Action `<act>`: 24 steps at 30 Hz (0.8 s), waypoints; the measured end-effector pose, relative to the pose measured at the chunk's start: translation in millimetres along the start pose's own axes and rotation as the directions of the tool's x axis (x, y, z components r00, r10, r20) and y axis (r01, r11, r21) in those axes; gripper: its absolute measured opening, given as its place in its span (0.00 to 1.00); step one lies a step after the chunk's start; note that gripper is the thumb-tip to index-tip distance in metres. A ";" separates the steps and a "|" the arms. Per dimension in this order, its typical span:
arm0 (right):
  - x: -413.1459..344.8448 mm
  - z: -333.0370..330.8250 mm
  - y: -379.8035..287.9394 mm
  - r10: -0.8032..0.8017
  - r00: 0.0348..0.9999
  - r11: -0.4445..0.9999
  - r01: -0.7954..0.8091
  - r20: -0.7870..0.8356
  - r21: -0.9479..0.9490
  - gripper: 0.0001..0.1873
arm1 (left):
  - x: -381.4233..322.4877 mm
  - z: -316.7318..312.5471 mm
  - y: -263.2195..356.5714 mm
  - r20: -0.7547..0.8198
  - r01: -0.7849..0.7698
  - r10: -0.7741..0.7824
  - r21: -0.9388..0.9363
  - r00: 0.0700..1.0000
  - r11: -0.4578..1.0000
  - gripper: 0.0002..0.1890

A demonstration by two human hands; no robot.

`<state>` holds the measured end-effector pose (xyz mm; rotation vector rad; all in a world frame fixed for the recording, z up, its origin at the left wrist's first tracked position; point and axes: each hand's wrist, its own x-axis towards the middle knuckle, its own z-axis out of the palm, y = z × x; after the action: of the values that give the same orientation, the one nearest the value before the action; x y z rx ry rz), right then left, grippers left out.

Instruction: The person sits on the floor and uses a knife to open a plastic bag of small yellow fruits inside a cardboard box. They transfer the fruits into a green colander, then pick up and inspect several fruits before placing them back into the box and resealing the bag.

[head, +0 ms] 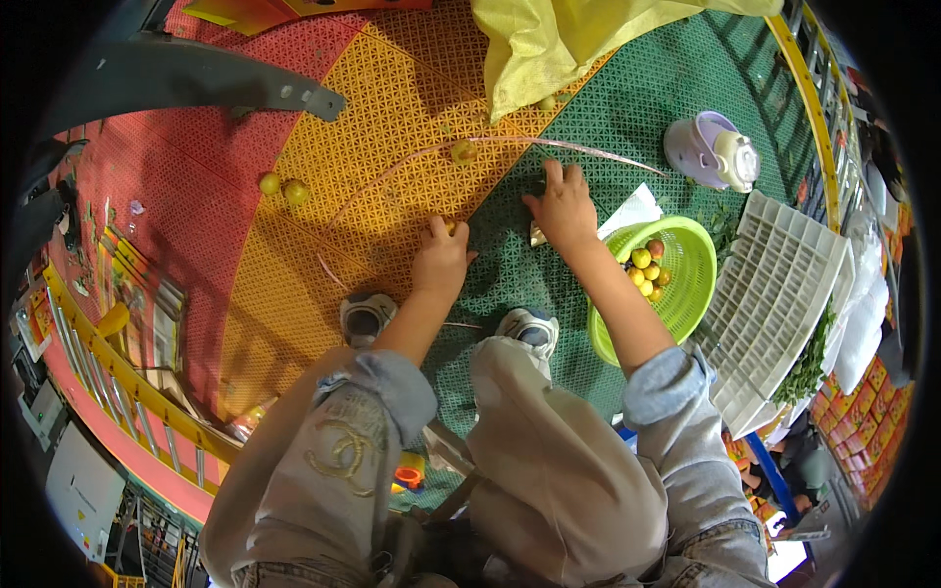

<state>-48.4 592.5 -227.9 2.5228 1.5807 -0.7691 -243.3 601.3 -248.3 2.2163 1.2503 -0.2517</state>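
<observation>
My left hand (pixel 439 257) is low over the orange floor mat, its fingers around a small yellowish round fruit (pixel 451 226). To its right, my right hand (pixel 564 208) reaches over the green mat with fingers apart, and a small pale piece (pixel 537 234) lies beside it. A lime-green plastic basket (pixel 697 272) with several yellow and reddish fruits (pixel 641 258) stands under my right forearm. One fruit (pixel 464 152) rests by a thin pink strap (pixel 397 163) on the mat. Two more fruits (pixel 295 192) lie further left.
A lilac water bottle (pixel 695 151) lies at the right, above a white plastic crate (pixel 772 272). Yellow sheeting (pixel 544 51) covers the top of the mat, with a fruit (pixel 547 103) at its edge. A dark flat bar (pixel 213 77) juts in from the upper left.
</observation>
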 end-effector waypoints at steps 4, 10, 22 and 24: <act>6.3 -6.2 15.1 -0.018 1.000 0.989 0.019 -0.006 0.145 0.22 | 13.0 -20.9 -4.2 0.024 0.028 -0.024 -0.165 0.999 0.986 0.19; 74.2 -38.1 16.1 -0.098 0.901 0.980 0.161 -0.423 0.115 0.16 | 61.0 -66.7 3.6 -0.008 0.236 -0.316 -0.649 0.949 0.723 0.17; 47.9 -3.7 -53.0 -0.361 0.867 0.895 0.425 -0.343 0.132 0.12 | -46.6 -201.5 -209.9 0.286 0.587 -0.549 -0.625 0.785 0.514 0.15; 47.1 8.6 -66.0 -0.409 0.876 0.894 0.441 -0.257 0.081 0.16 | -38.7 -215.6 -240.8 0.319 0.608 -0.608 -0.711 0.728 0.355 0.16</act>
<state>-92.0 659.7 -243.0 2.4556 2.2921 -0.6484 -489.0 790.7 -149.8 0.9095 1.7259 0.0429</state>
